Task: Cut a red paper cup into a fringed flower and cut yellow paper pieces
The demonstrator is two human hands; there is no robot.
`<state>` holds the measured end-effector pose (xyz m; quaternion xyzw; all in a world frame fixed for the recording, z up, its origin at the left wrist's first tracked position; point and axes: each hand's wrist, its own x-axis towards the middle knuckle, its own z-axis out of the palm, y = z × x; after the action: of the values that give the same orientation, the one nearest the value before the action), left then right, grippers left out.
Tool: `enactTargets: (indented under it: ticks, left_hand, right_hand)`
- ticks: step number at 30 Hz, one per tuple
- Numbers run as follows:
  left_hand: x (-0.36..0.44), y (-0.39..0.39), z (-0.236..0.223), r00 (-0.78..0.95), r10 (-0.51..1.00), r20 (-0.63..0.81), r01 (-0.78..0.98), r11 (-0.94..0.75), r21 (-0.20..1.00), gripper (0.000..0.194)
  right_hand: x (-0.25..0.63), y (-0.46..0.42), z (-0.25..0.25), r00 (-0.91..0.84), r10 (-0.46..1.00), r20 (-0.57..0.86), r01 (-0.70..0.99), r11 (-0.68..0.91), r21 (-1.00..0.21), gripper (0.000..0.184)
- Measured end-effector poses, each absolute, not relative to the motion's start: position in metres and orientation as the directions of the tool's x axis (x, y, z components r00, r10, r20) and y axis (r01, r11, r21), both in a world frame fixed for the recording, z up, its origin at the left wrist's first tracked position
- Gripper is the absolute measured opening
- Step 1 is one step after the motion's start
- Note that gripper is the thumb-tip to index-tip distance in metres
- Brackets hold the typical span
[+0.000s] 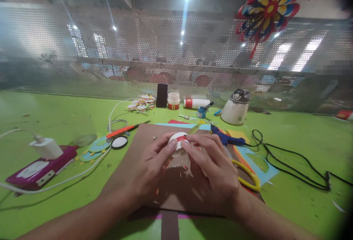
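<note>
A small white paper cup piece with a red band [179,140] is pinched between my two hands, above a brown board. My left hand [157,159] is closed on its left side, with the thumb on the white surface. The fingers of my right hand [211,155] press against its right edge. A yellow scissors handle [252,175] sticks out beyond my right hand; the rest of the scissors is hidden. Small paper scraps [184,170] are scattered on the brown board [132,159] beneath my hands.
A blue glue gun [227,137] with a black cord lies at right. Toward the back stand a phone [161,95], paper cups [173,101], a blue jar [201,112] and a white kettle-like container [235,107]. A purple power strip [41,170] and orange cutter [121,131] are at left.
</note>
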<state>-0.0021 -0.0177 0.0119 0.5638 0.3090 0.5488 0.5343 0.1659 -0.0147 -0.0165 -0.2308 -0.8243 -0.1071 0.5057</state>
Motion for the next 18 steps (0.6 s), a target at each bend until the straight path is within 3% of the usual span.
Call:
enactTargets:
  ticks: [6,13,18]
  left_hand:
    - [0.0,-0.017,0.005,0.216,0.934,0.283,-0.255,-0.226,0.94,0.023]
    - [-0.005,-0.017,0.002,0.226,0.914,0.337,-0.155,-0.308,0.939,0.028]
    - [-0.003,-0.016,-0.005,0.312,0.888,0.339,-0.237,-0.272,0.933,0.029]
  right_hand:
    - [0.169,-0.017,-0.009,-0.424,0.289,0.858,0.483,0.874,-0.056,0.059]
    - [0.168,-0.017,-0.009,-0.412,0.267,0.871,0.46,0.886,-0.054,0.055]
    - [0.169,-0.017,0.0,-0.372,0.262,0.891,0.453,0.888,-0.071,0.045]
